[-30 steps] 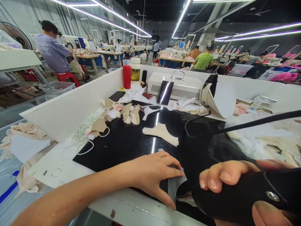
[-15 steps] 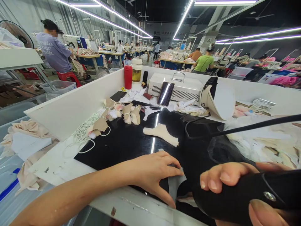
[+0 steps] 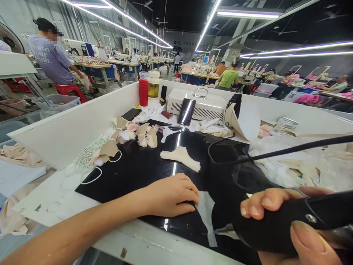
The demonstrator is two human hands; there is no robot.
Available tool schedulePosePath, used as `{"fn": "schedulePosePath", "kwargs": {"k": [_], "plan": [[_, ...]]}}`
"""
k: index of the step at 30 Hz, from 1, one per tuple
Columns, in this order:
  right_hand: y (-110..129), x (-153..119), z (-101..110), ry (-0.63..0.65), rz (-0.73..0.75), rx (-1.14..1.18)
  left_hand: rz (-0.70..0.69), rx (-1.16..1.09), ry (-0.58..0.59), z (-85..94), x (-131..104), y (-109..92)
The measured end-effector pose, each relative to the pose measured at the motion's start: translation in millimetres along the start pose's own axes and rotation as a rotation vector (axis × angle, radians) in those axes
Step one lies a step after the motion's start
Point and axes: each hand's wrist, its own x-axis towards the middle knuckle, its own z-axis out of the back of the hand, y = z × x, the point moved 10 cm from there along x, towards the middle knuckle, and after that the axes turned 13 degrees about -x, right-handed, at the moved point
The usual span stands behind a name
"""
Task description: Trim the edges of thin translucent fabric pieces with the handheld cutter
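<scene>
My right hand [image 3: 278,209] is wrapped round a black hand-held tool [image 3: 270,232] with a rounded body and a metal screw; its exact kind is unclear. A pale pointed part [image 3: 227,231] shows at the tool's left end. On the glossy black surface lies a thin, pale grey cut piece [image 3: 205,209] with curved edges. My left hand [image 3: 173,195] is closed at the upper left edge of this piece, fingertips bent together and partly hidden. Beyond it, a cream cut piece [image 3: 182,157], seemingly a thick stack, lies by itself.
Tied beige bundles [image 3: 147,135] and a tangle of white cord [image 3: 92,154] lie left. At the back stand a red bottle [image 3: 143,92], a white vented box [image 3: 204,101], a phone [image 3: 186,111] and a white lamp shade [image 3: 244,119]. A black cable [image 3: 275,154] crosses the right side.
My left hand has drawn back leftward, its spread fingers now closer together, exposing more of the pale grey piece. My right hand keeps hold of the tool. The view has shifted slightly right.
</scene>
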Motion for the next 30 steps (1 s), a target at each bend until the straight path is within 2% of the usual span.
{"fn": "schedulePosePath", "kwargs": {"k": [7,12,16,23,30], "plan": [[0.3,11.8,14.9,-0.064,-0.054,-0.021,-0.009,0.018,-0.01,1.6,-0.5,-8.0],[3.8,21.4,21.3,-0.13,-0.022,-0.056,-0.037,-0.057,0.068,-10.2,0.7,-10.6],[10.3,19.5,10.6,-0.112,-0.007,-0.003,-0.053,-0.057,0.057,-9.3,1.6,-11.6],[15.9,8.0,-24.1,0.037,0.065,0.06,-0.045,-0.056,0.102,-13.3,0.7,-10.0],[8.8,2.3,-22.3,0.097,0.07,0.014,-0.04,-0.078,0.11,-13.9,1.3,-7.3]]}}
